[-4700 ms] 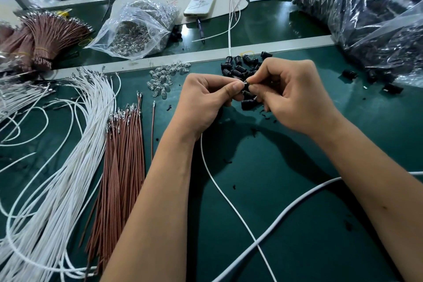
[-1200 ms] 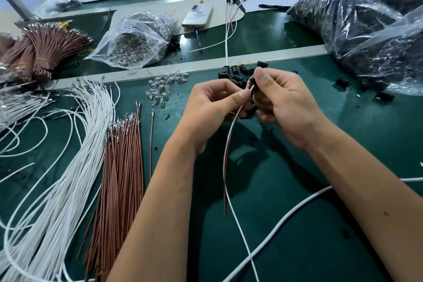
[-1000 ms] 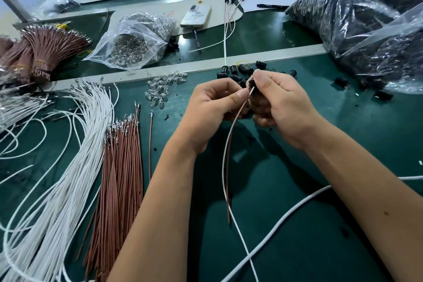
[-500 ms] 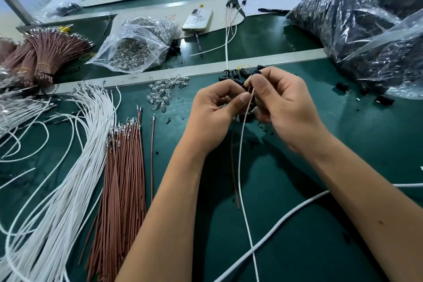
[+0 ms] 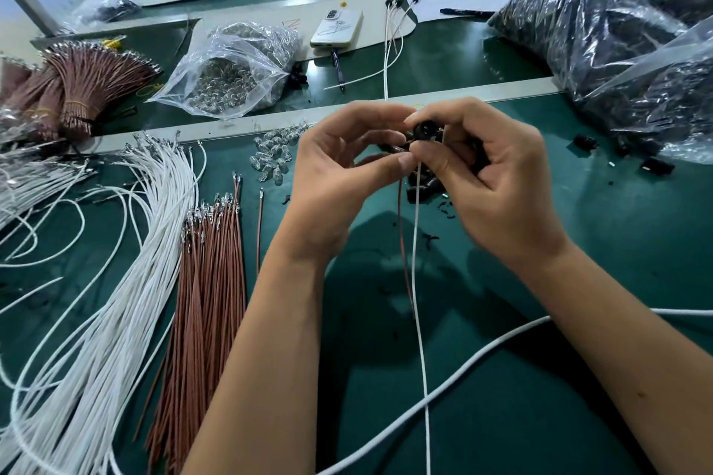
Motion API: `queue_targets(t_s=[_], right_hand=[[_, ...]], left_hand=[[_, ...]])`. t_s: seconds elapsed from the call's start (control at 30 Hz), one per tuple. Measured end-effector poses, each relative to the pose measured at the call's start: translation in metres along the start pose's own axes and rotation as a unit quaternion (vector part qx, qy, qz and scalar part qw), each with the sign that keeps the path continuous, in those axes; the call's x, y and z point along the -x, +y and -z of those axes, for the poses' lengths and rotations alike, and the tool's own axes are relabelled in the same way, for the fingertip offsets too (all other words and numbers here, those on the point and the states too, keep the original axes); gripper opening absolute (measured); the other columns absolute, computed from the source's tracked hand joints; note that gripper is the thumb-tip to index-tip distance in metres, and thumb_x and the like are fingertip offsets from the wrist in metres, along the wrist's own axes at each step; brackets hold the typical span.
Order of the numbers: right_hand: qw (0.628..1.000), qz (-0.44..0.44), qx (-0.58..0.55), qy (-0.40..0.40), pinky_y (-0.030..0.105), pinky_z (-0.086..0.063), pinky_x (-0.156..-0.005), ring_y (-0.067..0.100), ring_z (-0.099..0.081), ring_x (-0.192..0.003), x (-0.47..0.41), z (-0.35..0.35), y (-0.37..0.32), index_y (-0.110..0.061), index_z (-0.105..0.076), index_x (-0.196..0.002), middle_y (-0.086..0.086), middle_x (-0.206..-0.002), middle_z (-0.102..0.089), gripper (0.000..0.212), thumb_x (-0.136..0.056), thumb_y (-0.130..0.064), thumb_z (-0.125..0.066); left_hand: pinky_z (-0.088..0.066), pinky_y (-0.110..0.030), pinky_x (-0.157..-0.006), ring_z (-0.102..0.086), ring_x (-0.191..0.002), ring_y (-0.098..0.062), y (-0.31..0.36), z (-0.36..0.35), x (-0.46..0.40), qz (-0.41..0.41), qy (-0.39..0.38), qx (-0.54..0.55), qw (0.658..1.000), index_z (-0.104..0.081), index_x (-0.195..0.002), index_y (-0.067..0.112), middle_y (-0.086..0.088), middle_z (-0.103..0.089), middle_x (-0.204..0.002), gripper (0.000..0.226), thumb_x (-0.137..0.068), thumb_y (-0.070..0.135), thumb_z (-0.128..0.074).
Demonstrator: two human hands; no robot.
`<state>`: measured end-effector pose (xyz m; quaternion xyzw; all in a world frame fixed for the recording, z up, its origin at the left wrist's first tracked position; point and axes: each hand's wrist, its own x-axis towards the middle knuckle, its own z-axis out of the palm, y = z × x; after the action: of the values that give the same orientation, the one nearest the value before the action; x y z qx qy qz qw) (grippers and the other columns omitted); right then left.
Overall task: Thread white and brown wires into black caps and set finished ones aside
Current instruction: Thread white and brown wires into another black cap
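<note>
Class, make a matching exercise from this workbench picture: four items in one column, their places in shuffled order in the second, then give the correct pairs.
Items:
1. black cap
2. phone
3. loose brown wires
4. clear bulbs

Places:
A. lying just right of the white wires
B. small pile left of the left hand
C. pinched by the right hand
D. far side, beyond the metal strip

Pairs: 1-C, 2-D, 3-A, 4-B

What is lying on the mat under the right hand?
Loose black caps show below the right hand, beside the hanging white wire and brown wire. The hand covers the rest of the pile, so its extent is hidden.
</note>
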<state>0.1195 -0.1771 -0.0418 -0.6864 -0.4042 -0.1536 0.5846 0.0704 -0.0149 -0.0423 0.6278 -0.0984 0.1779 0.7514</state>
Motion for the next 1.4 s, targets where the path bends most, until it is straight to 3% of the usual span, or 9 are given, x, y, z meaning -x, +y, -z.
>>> queue_targets(t_s=[0.2, 0.33, 0.6, 0.77, 0.83, 0.93, 1.07, 1.27, 1.4], right_hand=[[0.999, 0.017, 0.034, 0.002, 0.016, -0.035, -0.061, 0.008, -0.039, -0.057, -0.001, 0.000, -0.005, -0.012, -0.070, -0.109, -0.008, -0.069, -0.056, 0.012, -0.097, -0.008, -0.071], [0.995, 0.049, 0.085, 0.004, 0.004, -0.035, -0.070, -0.010, -0.052, -0.068, -0.001, 0.000, -0.005, -0.001, -0.073, -0.109, -0.035, -0.081, -0.053, 0.014, -0.095, 0.000, -0.072], [0.993, 0.058, 0.101, -0.025, 0.025, -0.053, -0.088, 0.009, -0.070, -0.102, 0.000, 0.003, -0.007, 0.000, -0.073, -0.118, 0.001, -0.110, -0.074, 0.024, -0.095, 0.005, -0.068], [0.991, 0.056, 0.113, -0.046, 0.031, -0.055, -0.086, 0.014, -0.070, -0.098, -0.001, 0.002, -0.008, -0.002, -0.072, -0.124, 0.001, -0.105, -0.075, 0.030, -0.096, 0.007, -0.066], [0.991, 0.041, 0.126, -0.033, 0.024, -0.045, -0.068, 0.009, -0.054, -0.068, 0.001, 0.002, -0.003, -0.006, -0.071, -0.124, -0.007, -0.073, -0.057, 0.032, -0.094, 0.005, -0.067], [0.991, 0.022, 0.131, -0.016, 0.024, -0.032, -0.058, 0.011, -0.032, -0.057, 0.002, 0.002, 0.000, -0.005, -0.067, -0.115, -0.003, -0.064, -0.033, 0.025, -0.092, 0.004, -0.069], [0.991, -0.038, 0.129, -0.006, 0.019, -0.027, -0.055, 0.011, -0.032, -0.053, 0.001, 0.001, 0.000, -0.008, -0.060, -0.100, -0.004, -0.060, -0.038, 0.020, -0.091, -0.007, -0.077], [0.965, -0.152, 0.193, -0.089, 0.015, -0.038, -0.060, 0.009, -0.056, -0.063, -0.004, 0.005, 0.007, -0.012, -0.065, -0.080, -0.008, -0.070, -0.063, 0.033, -0.096, -0.040, -0.072], [0.954, -0.198, 0.194, -0.114, 0.011, -0.042, -0.075, 0.010, -0.058, -0.082, -0.005, 0.004, 0.011, -0.014, -0.069, -0.095, -0.002, -0.092, -0.067, 0.010, -0.098, -0.008, -0.061]], left_hand=[[-0.043, -0.044, -0.100, -0.055, -0.103, -0.030, 0.004, -0.001, 0.002, 0.002, -0.028, 0.066, 0.997, -0.069, -0.103, 0.009, -0.012, -0.067, -0.106, 0.036, -0.072, -0.007, -0.076], [-0.044, -0.045, -0.098, -0.051, -0.106, -0.034, 0.004, -0.003, 0.001, 0.005, -0.032, 0.078, 0.996, -0.073, -0.100, 0.014, -0.013, -0.066, -0.105, 0.038, -0.069, -0.008, -0.078], [-0.050, -0.041, -0.090, -0.055, -0.097, -0.028, 0.006, -0.005, 0.002, 0.018, -0.040, 0.092, 0.995, -0.064, -0.102, 0.012, -0.005, -0.064, -0.098, 0.038, -0.071, -0.008, -0.077], [-0.050, -0.040, -0.089, -0.055, -0.091, -0.027, 0.005, -0.006, 0.000, 0.016, -0.010, 0.055, 0.998, -0.063, -0.110, 0.008, -0.003, -0.064, -0.097, 0.043, -0.074, -0.010, -0.077], [-0.050, -0.040, -0.090, -0.053, -0.092, -0.029, 0.003, -0.007, 0.000, 0.015, 0.008, 0.044, 0.999, -0.065, -0.111, 0.008, -0.012, -0.063, -0.102, 0.045, -0.073, -0.014, -0.077], [-0.052, -0.039, -0.089, -0.056, -0.090, -0.028, 0.001, -0.010, 0.000, 0.008, 0.024, 0.033, 0.999, -0.067, -0.105, 0.003, -0.017, -0.063, -0.098, 0.041, -0.071, -0.017, -0.077], [-0.054, -0.032, -0.083, -0.061, -0.083, -0.020, 0.001, -0.011, 0.000, -0.014, 0.040, 0.026, 0.999, -0.068, -0.091, 0.001, -0.010, -0.065, -0.087, 0.033, -0.068, -0.022, -0.075], [-0.050, -0.031, -0.082, -0.062, -0.086, -0.019, -0.001, -0.008, -0.002, -0.023, 0.057, 0.012, 0.998, -0.068, -0.084, 0.004, -0.006, -0.065, -0.086, 0.034, -0.066, -0.024, -0.074], [-0.052, -0.027, -0.079, -0.062, -0.084, -0.016, -0.002, -0.006, -0.003, -0.027, 0.057, 0.017, 0.998, -0.068, -0.084, 0.004, -0.006, -0.065, -0.086, 0.035, -0.065, -0.025, -0.073]])
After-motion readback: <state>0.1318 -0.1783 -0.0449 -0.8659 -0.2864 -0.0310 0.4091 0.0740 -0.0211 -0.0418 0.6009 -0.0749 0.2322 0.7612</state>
